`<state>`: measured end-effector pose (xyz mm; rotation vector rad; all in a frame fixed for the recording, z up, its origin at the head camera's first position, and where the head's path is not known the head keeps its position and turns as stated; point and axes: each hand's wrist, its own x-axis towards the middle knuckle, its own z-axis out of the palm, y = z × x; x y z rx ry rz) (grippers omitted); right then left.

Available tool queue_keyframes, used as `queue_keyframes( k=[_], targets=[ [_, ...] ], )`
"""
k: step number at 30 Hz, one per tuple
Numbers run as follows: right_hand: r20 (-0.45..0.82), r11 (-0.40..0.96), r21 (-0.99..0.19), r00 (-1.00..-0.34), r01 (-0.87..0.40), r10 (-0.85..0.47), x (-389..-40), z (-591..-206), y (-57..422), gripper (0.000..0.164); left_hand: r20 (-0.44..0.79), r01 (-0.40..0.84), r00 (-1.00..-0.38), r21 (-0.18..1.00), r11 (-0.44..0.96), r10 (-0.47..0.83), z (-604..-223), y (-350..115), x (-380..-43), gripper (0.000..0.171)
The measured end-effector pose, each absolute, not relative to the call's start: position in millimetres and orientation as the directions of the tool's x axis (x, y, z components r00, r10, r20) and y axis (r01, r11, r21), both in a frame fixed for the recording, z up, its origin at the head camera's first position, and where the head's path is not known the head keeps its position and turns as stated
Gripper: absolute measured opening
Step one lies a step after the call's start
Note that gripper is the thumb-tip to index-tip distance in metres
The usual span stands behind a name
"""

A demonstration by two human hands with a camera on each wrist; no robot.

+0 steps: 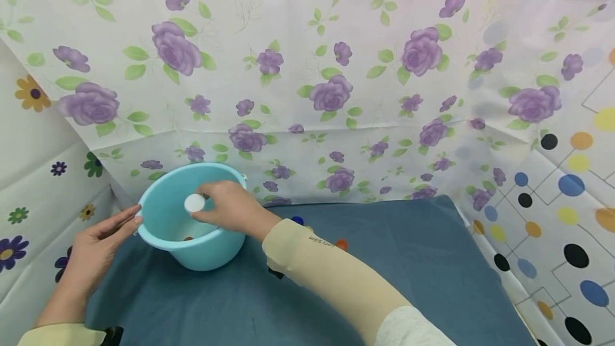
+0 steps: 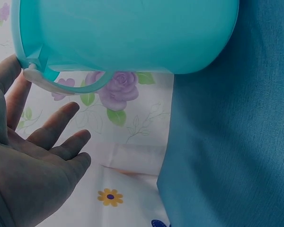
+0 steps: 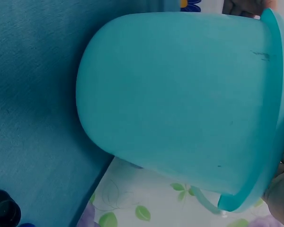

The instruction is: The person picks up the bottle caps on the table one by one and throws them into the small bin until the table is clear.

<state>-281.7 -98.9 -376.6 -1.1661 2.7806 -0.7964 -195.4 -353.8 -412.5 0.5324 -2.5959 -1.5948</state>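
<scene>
A light blue bucket (image 1: 204,252) stands upright at the left back of the blue cloth. My left hand (image 1: 96,250) pinches its rim at the left between thumb and forefinger, beside the bucket's handle (image 2: 92,86); the other fingers are spread away from the side. Over the bucket's mouth, my right hand (image 1: 230,207) holds a round white piece (image 1: 194,203) with a flat face between thumb and fingers. Low inside the bucket, a small brownish thing (image 1: 188,238) shows past the near rim. In the right wrist view the bucket's rim hides most of the right hand.
Beyond my right forearm lie a blue round piece (image 1: 298,220) and an orange round piece (image 1: 341,244), partly covered by the sleeve. A dark, short cylindrical piece (image 3: 5,209) sits on the cloth (image 1: 408,260). Flower-patterned sheeting (image 1: 298,170) rises behind the cloth.
</scene>
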Motion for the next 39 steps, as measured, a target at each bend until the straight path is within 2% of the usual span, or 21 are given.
queue_keyframes(
  k=[20, 33, 39],
  targets=[
    [0.133, 0.626, -0.457, -0.744, -0.632, -0.654, -282, -382, -93, 0.052, -0.127, -0.264, -0.938, 0.863, 0.43, -0.321, -413, -350, -196, 0.064],
    [0.173, 0.58, -0.442, -0.699, -0.684, -0.693, -286, -374, -83, 0.048, -0.143, -0.273, -0.937, 0.87, 0.41, -0.32, -413, -350, -194, 0.065],
    [0.207, 0.575, -0.473, -0.719, -0.667, -0.664, -288, -368, -64, 0.045, -0.159, -0.294, -0.93, 0.865, 0.407, -0.332, -411, -351, -195, 0.067]
  ],
)
